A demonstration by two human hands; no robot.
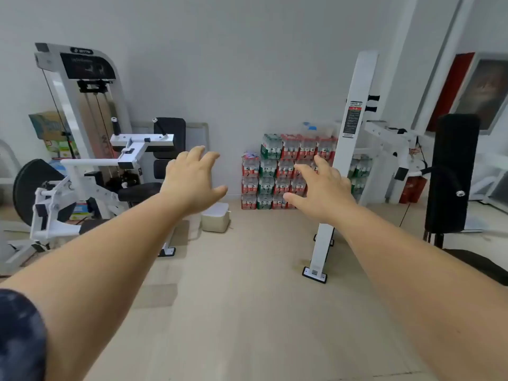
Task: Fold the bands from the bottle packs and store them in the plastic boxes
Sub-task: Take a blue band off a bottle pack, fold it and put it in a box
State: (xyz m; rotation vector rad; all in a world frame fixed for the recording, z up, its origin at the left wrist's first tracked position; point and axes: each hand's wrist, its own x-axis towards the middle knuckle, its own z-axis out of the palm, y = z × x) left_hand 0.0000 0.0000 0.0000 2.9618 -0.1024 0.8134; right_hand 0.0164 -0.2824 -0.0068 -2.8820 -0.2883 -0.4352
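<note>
**Both hands bare, packs not yet reached**

A pale floor (247, 298) is seen across the lower half of the frame. A white weight machine (82, 149) is set at the left, and a slanted white post (349, 149) stands right of centre. The packs (275, 171) are stacked in rows against the far wall, just right of centre, partly hidden behind the post.

The left hand (192, 180) and right hand (321, 188) are stretched forward at mid-frame, fingers spread wide, and nothing is held in either. The right hand is laid over the packs in the picture, but it is judged to be well short of them. One pale box (215, 217) is seen on the floor below the left hand, near the machine's foot. The bands cannot be made out on the packs at this range.

The task is judged barely begun.

- The post's base could be tripped over, since it juts into the path to the packs.
- A top pack could be toppled if a band is tugged sideways.
- A band could be missed altogether, as its place cannot be seen.
</note>
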